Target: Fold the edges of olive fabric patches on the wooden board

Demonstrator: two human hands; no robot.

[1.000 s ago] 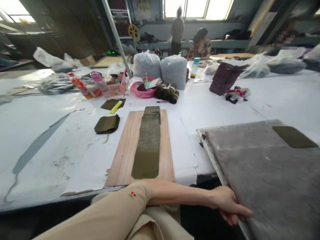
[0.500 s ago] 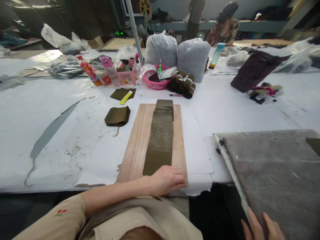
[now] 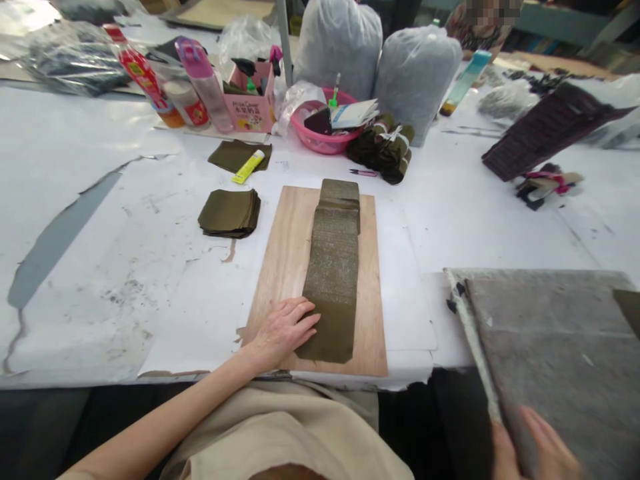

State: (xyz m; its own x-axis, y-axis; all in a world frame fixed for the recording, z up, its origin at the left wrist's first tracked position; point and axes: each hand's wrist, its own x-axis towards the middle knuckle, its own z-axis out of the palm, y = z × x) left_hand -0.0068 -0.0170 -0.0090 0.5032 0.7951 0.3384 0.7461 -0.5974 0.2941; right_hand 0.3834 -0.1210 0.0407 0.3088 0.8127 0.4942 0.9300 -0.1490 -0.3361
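Head view: one olive strip point(image 3: 334, 260) lies lengthwise on one wooden board point(image 3: 281, 260), its clipped near end stopping short of the board's near edge. Bare wood borders it on both sides, wider on the left. The left hand point(image 3: 284, 332) rests palm down at the strip's near left side, fingers close together, fingertips on the olive surface, gripping nothing. The right hand point(image 3: 543, 450) is at the left edge of one grey pad point(image 3: 555, 347), thumb and fingers apart; blurred and cut off by the frame, so I cannot tell whether it clamps the edge. White paper point(image 3: 407, 293) leaves an open lane between board and pad. Left of the board stands one olive stack point(image 3: 227, 213), near but apart, with broad room beyond it up to one torn gap point(image 3: 63, 243). Farther back are one yellow tube point(image 3: 249, 167) on flat olive material point(image 3: 227, 155), one pair of snips point(image 3: 364, 173), one pink basin point(image 3: 323, 141), one pink box point(image 3: 250, 112) and two stuffed bags point(image 3: 340, 50).
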